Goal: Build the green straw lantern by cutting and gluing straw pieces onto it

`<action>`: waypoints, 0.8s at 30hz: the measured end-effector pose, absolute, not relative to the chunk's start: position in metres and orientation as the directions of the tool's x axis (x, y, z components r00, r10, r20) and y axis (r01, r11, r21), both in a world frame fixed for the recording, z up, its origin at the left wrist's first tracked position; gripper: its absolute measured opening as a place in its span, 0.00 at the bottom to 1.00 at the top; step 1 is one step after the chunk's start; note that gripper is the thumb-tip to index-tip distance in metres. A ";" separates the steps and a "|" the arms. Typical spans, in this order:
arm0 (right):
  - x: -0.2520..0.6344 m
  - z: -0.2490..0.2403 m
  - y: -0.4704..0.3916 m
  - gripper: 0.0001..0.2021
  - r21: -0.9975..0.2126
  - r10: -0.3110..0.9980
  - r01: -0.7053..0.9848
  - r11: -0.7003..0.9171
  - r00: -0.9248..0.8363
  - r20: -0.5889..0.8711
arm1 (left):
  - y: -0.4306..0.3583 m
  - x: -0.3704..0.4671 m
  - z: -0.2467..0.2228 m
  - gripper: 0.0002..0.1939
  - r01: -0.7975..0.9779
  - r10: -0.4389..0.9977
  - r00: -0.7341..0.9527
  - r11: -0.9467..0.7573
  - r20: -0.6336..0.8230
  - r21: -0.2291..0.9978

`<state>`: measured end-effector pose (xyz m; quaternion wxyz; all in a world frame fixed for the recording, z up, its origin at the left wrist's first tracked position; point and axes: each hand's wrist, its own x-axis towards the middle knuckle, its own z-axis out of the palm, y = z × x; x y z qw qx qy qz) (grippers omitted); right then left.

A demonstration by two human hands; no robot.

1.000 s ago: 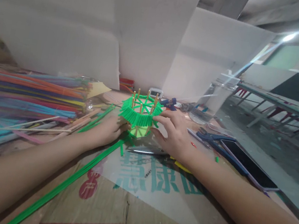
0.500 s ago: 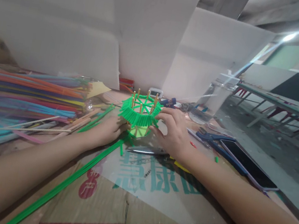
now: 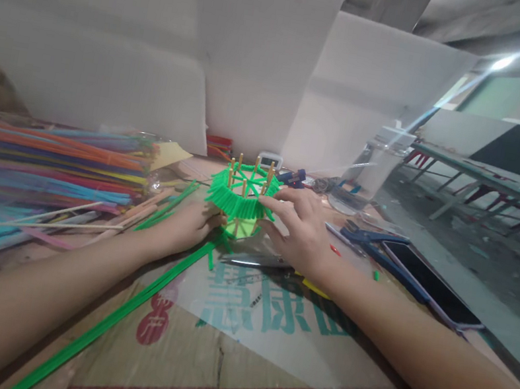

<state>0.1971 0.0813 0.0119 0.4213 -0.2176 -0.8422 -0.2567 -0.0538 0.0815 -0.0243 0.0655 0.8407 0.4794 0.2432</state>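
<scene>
A small round pavilion-like model [image 3: 240, 206] made of bright green pipe cleaners stands in the middle of the table. Several tan sticks rise through its ring, and a fringe slopes outward below. My left hand [image 3: 197, 220] is closed on the lower left side of the model, its fingertips partly hidden under the fringe. On the right, my right hand [image 3: 301, 232] has thumb and fingers curled at the fringe, the index finger pressing on its edge. A bundle of long green pipe cleaners [image 3: 117, 317] runs from beneath the model toward the front left.
Bundles of coloured pipe cleaners [image 3: 45, 157] cover the left side. A pair of tweezers or similar metal tool [image 3: 253, 261] lies before the model. To the right are blue-handled pliers [image 3: 368, 237], a phone [image 3: 430, 285] and a clear container [image 3: 370, 167]. White boards [image 3: 264, 54] stand behind.
My right index finger has shifted slightly left and down along the fringe's right edge. My left hand and the model have barely moved.
</scene>
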 end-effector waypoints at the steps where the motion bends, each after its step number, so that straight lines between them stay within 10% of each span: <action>1: 0.197 0.012 0.081 0.15 0.244 0.155 0.585 0.773 -0.547 0.823 | 0.081 -0.054 -0.024 0.18 0.778 0.839 0.421 -0.529 0.344 0.339; 24: 0.194 0.019 0.082 0.14 0.210 0.163 0.538 0.817 -0.563 0.810 | 0.080 -0.053 -0.023 0.18 0.757 0.842 0.419 -0.531 0.341 0.382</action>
